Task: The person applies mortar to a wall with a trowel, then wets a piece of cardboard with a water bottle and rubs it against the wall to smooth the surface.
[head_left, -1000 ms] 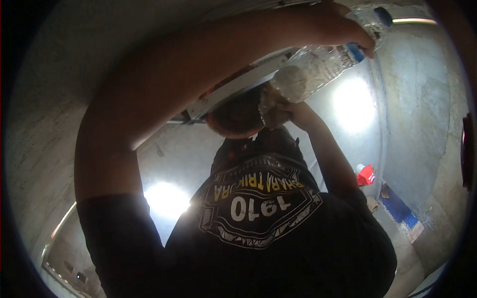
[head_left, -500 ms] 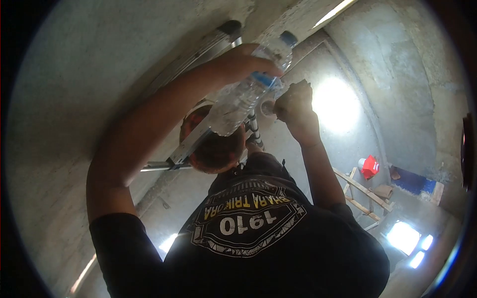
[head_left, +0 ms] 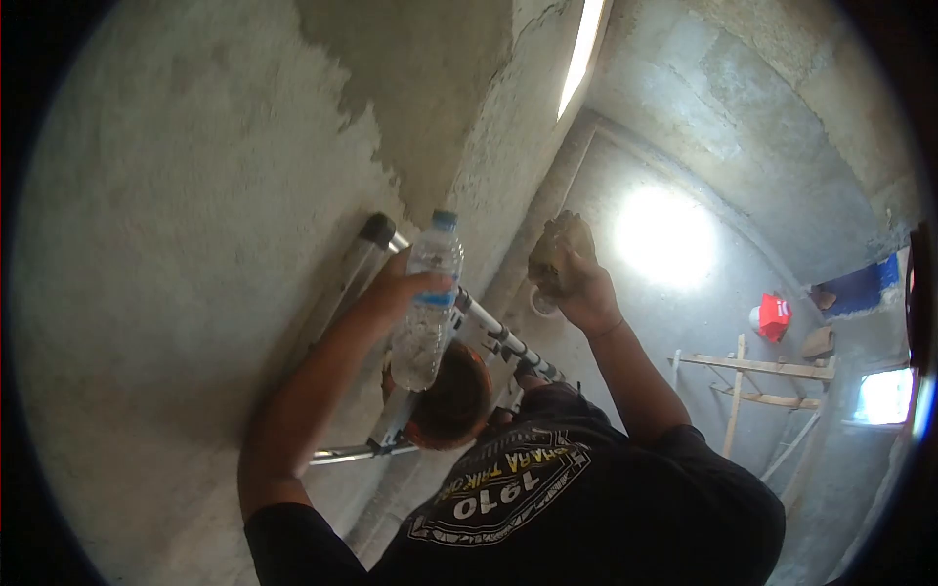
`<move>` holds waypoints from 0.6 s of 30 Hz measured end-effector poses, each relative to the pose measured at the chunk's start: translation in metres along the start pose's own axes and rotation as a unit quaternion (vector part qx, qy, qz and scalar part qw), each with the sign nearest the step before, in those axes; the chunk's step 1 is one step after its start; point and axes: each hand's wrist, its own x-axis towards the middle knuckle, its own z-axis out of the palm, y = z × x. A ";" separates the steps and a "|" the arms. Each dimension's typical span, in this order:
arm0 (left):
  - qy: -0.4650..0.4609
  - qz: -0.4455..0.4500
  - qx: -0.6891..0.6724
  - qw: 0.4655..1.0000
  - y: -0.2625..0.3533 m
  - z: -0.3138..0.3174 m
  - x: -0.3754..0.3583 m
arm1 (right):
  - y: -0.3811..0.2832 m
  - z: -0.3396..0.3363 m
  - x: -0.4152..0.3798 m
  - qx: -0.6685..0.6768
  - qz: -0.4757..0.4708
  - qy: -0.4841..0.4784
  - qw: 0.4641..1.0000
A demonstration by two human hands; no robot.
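My left hand (head_left: 408, 288) is wrapped round the middle of a clear plastic bottle (head_left: 420, 342) with a blue cap and a blue label band. The bottle is close to upright in this view, its cap end pointing away from me. My right hand (head_left: 581, 288) is raised beside it, closed on a grey-brown crumpled lump (head_left: 559, 249) whose kind I cannot tell. A clear round-ended thing (head_left: 544, 302) shows just below those fingers. Beneath the bottle, an orange-brown bucket (head_left: 464, 396) with dark contents sits at the ladder (head_left: 484, 320), partly hidden by the bottle.
A plastered wall (head_left: 215, 195) rises close on the left, with a darker damp-looking patch (head_left: 420, 88). Far below on the right stand a wooden trestle (head_left: 752, 369) and a red bag (head_left: 774, 317). A bright light spot (head_left: 664, 234) glares on the grey surface.
My view has turned, bringing more wall into sight. My left hand has drawn the bottle left and lower in view and turned it more upright. My right hand still grips the lump.
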 end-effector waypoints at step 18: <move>-0.040 0.022 0.230 0.972 0.033 0.023 0.124 | -0.090 0.012 0.146 0.003 -0.129 0.059 0.990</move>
